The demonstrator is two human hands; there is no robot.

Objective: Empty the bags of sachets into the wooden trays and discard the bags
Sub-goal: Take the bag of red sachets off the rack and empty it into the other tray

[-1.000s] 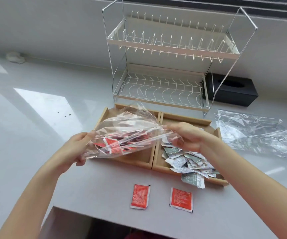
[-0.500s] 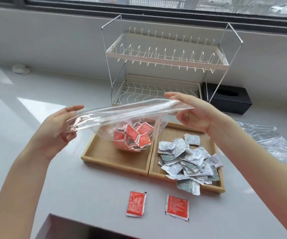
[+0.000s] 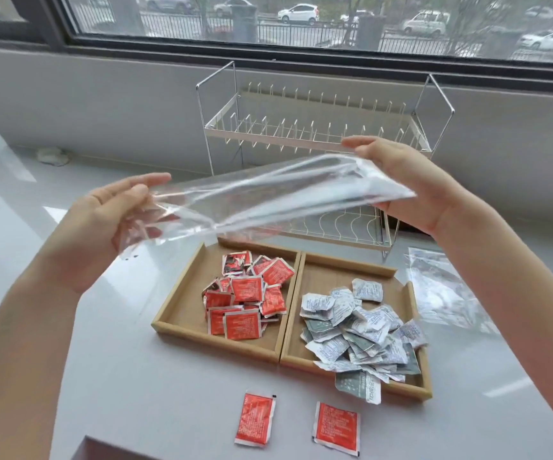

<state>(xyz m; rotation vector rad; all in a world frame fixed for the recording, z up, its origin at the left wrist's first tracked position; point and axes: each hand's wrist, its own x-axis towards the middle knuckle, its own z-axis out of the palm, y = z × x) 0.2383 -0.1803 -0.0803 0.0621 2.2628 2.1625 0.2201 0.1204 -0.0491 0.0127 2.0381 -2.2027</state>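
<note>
Clear bag [image 3: 268, 194] stretched left-right between left hand [image 3: 102, 224], right hand [image 3: 404, 184].

left hand [image 3: 102, 224]: bare, no sleeve | right hand [image 3: 411, 184]: bare, no sleeve

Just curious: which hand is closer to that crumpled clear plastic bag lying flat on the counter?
The right hand. It is raised above and left of the crumpled clear plastic bag; the left hand is far across, beyond both trays.
</note>
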